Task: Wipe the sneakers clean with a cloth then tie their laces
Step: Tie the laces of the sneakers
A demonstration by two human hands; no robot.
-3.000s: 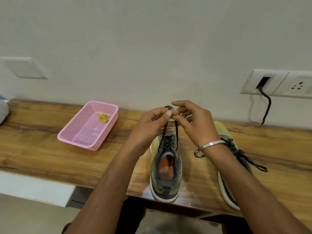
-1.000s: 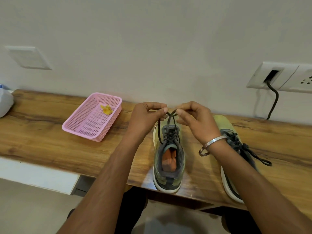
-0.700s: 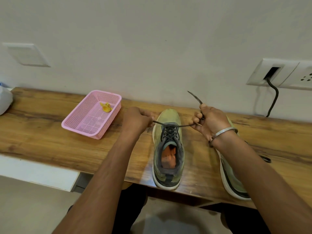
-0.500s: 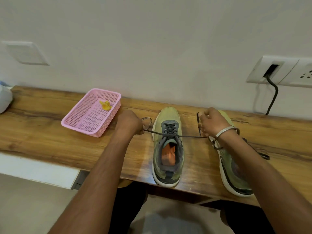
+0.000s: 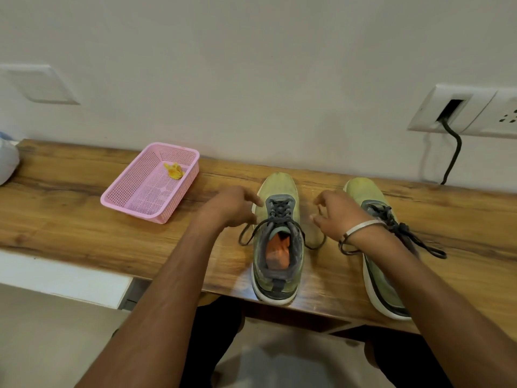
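Glossy wood-grain table (image 5: pixel 84 231), perforated pink plastic basket (image 5: pixel 131 203), matt mesh-cloth sneakers (image 5: pixel 279 189), shiny metal bangle (image 5: pixel 361 229).

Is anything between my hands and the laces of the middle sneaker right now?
Nothing visible. The left hand and right hand flank the middle sneaker, and its laces lie exposed between them.

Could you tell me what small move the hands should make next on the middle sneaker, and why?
Probably pick the two loose lace ends up again to form the bow. The left hand and right hand hover open beside the middle sneaker, holding nothing, and its laces trail slack onto the wooden bench on both sides with no bow visible, while the right sneaker looks already knotted.
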